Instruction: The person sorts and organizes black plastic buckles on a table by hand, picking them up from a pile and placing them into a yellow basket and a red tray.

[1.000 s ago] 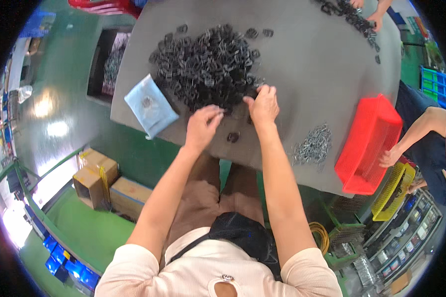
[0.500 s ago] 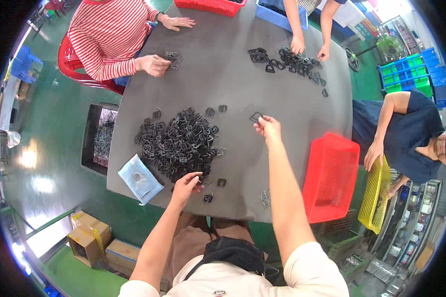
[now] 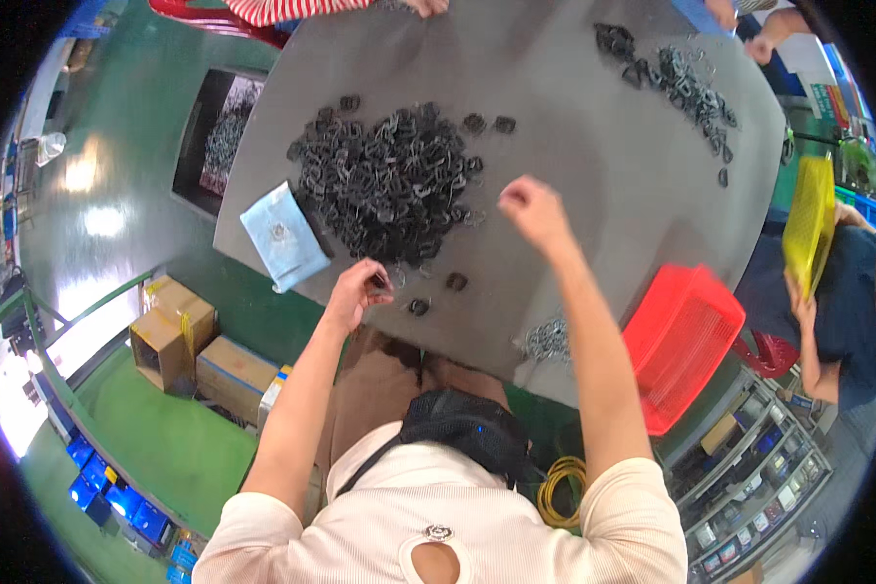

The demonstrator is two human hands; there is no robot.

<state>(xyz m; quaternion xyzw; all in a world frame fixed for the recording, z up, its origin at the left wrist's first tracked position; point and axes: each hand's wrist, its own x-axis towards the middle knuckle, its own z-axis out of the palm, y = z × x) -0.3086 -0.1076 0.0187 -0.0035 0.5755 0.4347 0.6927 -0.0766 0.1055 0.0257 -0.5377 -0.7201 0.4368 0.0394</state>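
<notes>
A large heap of black buckles (image 3: 384,180) mixed with thin metal wire pieces covers the left part of the grey table (image 3: 555,88). At the heap's near edge, my left hand (image 3: 355,294) is closed, its fingers curled round a dark piece that looks like a black buckle. My right hand (image 3: 540,219) hovers over the table right of the heap. Its fingers are pinched together and slightly blurred; what they hold, if anything, is hidden. Two loose buckles (image 3: 456,281) lie near my left hand. Small metal hooks (image 3: 547,341) form a little pile beside my right forearm.
A light blue pouch (image 3: 284,237) lies left of the heap. At the table's right edge rests a red basket (image 3: 686,341). A person there holds up a yellow basket (image 3: 810,229). More black and metal parts (image 3: 696,88) lie far right, near other people's hands.
My view has shifted, so the heap appears higher. My right hand no longer visibly shows the black rectangular ring it held out. The person at right has raised the yellow basket.
</notes>
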